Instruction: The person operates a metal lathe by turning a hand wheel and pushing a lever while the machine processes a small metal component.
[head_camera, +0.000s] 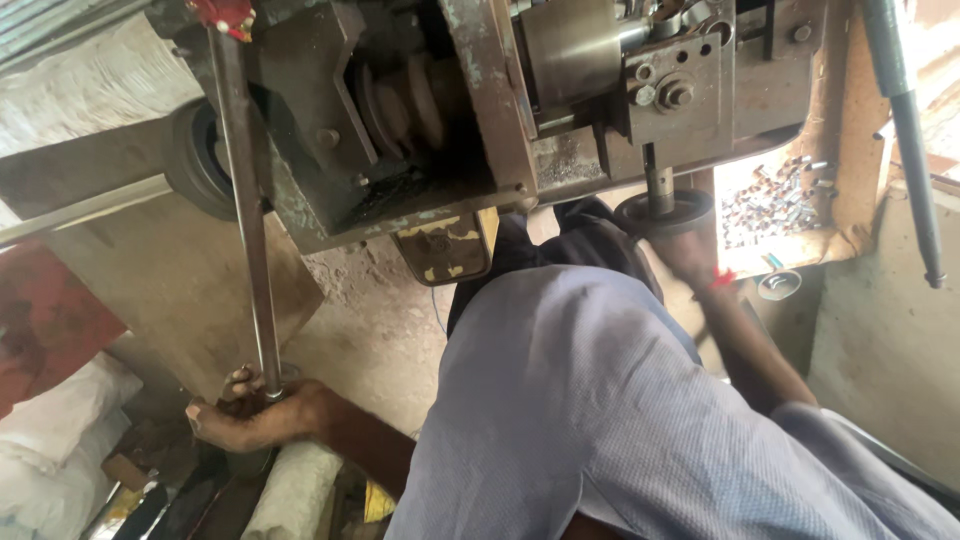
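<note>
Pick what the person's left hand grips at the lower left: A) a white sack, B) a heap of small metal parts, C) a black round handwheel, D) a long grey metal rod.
D: the left hand closes around the lower end of the long grey metal rod that runs up to the rusty machine.
</note>
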